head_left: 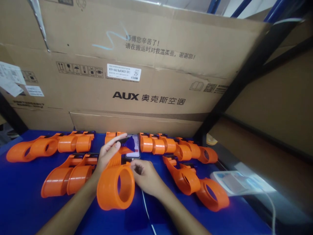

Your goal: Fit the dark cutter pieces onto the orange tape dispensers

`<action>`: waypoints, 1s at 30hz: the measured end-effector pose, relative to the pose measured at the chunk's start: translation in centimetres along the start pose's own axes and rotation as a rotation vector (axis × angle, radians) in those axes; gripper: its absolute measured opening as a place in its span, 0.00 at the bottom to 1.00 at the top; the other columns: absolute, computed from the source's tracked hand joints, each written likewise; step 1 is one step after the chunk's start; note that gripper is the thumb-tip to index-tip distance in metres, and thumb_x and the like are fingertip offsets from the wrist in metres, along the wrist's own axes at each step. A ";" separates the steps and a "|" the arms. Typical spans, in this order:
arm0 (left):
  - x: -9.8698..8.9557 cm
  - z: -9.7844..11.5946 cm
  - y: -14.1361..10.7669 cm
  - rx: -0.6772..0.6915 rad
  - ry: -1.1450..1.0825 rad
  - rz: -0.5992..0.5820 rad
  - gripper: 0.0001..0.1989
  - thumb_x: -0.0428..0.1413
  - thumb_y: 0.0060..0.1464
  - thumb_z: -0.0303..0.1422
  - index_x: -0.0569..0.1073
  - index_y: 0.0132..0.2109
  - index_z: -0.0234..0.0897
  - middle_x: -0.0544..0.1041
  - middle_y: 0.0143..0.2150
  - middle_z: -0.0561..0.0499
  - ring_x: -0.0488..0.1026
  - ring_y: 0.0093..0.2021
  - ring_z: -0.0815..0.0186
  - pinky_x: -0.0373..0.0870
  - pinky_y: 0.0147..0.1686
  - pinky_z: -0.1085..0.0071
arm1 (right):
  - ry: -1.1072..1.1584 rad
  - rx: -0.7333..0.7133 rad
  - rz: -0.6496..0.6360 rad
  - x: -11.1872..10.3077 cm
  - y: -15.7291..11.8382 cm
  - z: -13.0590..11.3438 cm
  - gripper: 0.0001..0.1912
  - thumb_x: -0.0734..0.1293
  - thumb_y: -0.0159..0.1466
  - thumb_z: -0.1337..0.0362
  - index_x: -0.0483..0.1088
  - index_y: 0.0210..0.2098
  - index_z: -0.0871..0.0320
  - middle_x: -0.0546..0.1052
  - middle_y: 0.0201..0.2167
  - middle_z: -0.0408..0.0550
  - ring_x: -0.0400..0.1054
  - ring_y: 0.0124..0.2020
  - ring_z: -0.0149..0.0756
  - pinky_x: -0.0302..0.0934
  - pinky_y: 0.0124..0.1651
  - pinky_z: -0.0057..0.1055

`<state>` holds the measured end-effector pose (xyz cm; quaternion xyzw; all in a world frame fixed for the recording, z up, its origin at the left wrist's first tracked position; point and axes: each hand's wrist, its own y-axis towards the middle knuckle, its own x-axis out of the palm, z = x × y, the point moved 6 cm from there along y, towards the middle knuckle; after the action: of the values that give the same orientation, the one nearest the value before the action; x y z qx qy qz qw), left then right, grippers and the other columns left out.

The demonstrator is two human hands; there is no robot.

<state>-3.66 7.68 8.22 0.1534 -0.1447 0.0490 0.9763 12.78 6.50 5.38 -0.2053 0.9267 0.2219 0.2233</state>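
Left grip (104, 157) holds 1 orange dispenser (107, 187), right grip (146, 175) touching it

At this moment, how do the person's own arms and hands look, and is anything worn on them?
The left hand and right hand are bare, without gloves; no ring can be made out. The left forearm and right forearm are also uncovered, with no sleeve, watch or bracelet visible up to the picture's lower edge.

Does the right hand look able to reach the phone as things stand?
Probably yes: the right hand is near the phone, whose right side shows uncovered, though the orange tool in the left hand hides part.
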 end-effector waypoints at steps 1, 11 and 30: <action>0.1 0.1 0.0 0.001 -0.006 -0.015 0.22 0.63 0.58 0.46 0.82 0.55 0.39 0.81 0.58 0.44 0.71 0.65 0.47 0.61 0.69 0.55 | -0.048 -0.032 -0.018 0.1 0.0 -0.4 0.05 0.68 0.66 0.66 0.73 0.32 0.56 0.76 0.29 0.43 0.68 0.30 0.33 0.61 0.34 0.27; 0.6 -0.2 0.0 -0.012 0.028 -0.060 0.22 0.64 0.58 0.44 0.80 0.55 0.38 0.81 0.58 0.43 0.73 0.63 0.49 0.63 0.64 0.59 | -0.345 -0.225 -0.191 1.4 -0.4 -1.3 0.05 0.69 0.66 0.69 0.71 0.33 0.56 0.74 0.38 0.48 0.67 0.42 0.40 0.64 0.44 0.33; 3.4 -5.7 -1.7 -0.255 0.040 -0.221 0.21 0.64 0.56 0.48 0.75 0.49 0.39 0.69 0.21 0.59 0.65 0.19 0.71 0.65 0.21 0.76 | -0.388 -0.115 0.308 -4.2 -0.9 -1.6 0.27 0.66 0.65 0.66 0.69 0.64 0.53 0.81 0.41 0.52 0.75 0.41 0.44 0.71 0.47 0.40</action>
<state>1.38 8.01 3.57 0.0422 -0.1125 -0.0742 0.9900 16.11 6.10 8.50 -0.0279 0.8726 0.3411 0.3484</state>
